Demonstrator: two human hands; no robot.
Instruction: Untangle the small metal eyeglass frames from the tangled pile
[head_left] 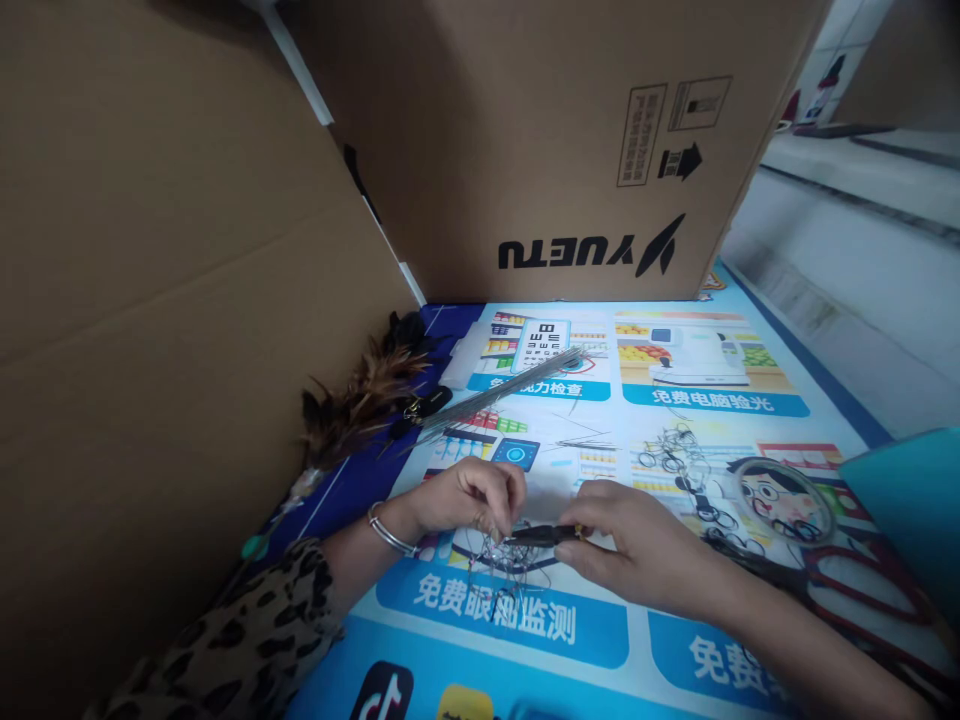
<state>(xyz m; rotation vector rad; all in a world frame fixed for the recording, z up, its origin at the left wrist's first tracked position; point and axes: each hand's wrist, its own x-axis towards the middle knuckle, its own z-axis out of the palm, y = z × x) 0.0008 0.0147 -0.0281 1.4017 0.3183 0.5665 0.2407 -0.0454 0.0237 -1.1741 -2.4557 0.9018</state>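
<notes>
My right hand [630, 545] is closed around a pair of dark pliers [534, 537], whose jaws point left. Their tip meets the fingertips of my left hand [484, 495], which pinch what looks like a thin wire; the fingers hide most of it. Just under the pliers' jaws lies a loose tangle of thin wire pieces [510, 575] on the printed blue and white mat [420, 660]. Beyond my left hand a bundle of long straight wires [502, 392] stretches diagonally, with a few single wires [589, 443] near it.
Brown feathers [367, 395] lie at the left beside a cardboard panel [187, 280]. Another cardboard panel [465, 150] stands at the back. To the right are small black rings and wire bits [667, 455], a round clear dish [829, 515] and red-handled scissors [825, 590].
</notes>
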